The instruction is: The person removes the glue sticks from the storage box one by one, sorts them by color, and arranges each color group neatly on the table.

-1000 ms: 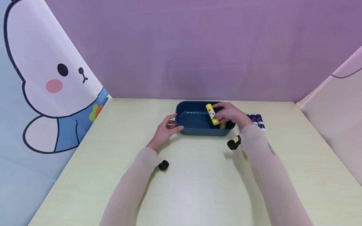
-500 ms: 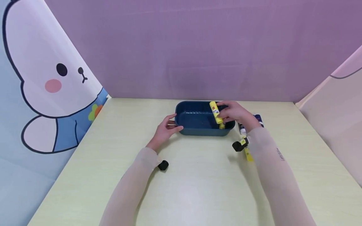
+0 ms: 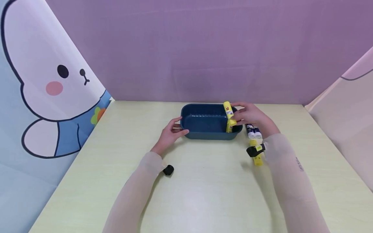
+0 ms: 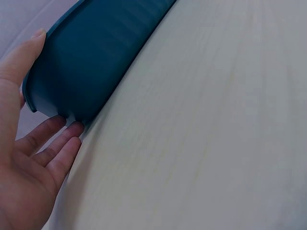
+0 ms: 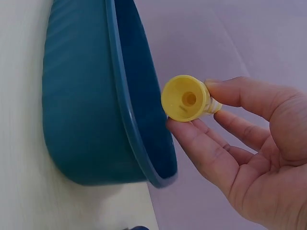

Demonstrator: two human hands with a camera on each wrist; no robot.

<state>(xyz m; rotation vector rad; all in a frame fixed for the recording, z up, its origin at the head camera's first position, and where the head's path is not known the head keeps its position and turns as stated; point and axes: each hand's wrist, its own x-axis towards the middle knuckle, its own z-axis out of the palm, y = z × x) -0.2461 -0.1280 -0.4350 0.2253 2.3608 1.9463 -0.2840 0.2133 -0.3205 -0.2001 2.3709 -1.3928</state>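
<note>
My right hand [image 3: 250,114] pinches a yellow glue stick [image 3: 228,111] between thumb and fingers, tilted over the right end of the dark blue bin [image 3: 204,136]. In the right wrist view its hollow yellow end [image 5: 172,103] faces the camera, beside the bin's rim. Another yellow glue stick [image 3: 229,127] stands inside the bin at the right end, partly covered by the held one. My left hand [image 3: 170,133] touches the bin's left end. In the left wrist view its fingers [image 4: 56,148] reach out nearly straight to the end wall, and the thumb touches near the rim.
Dark blue glue sticks with white ends [image 3: 253,132] lie right of the bin, partly behind my right hand. Below them lies a yellow glue stick [image 3: 257,160], partly covered by the wrist camera [image 3: 255,150]. A purple wall [image 3: 186,51] stands behind the pale table [image 3: 189,194].
My right hand and its glue stick have moved right along the bin, to its right end. More of the yellow glue stick on the table now shows. The left hand and bin stay put.
</note>
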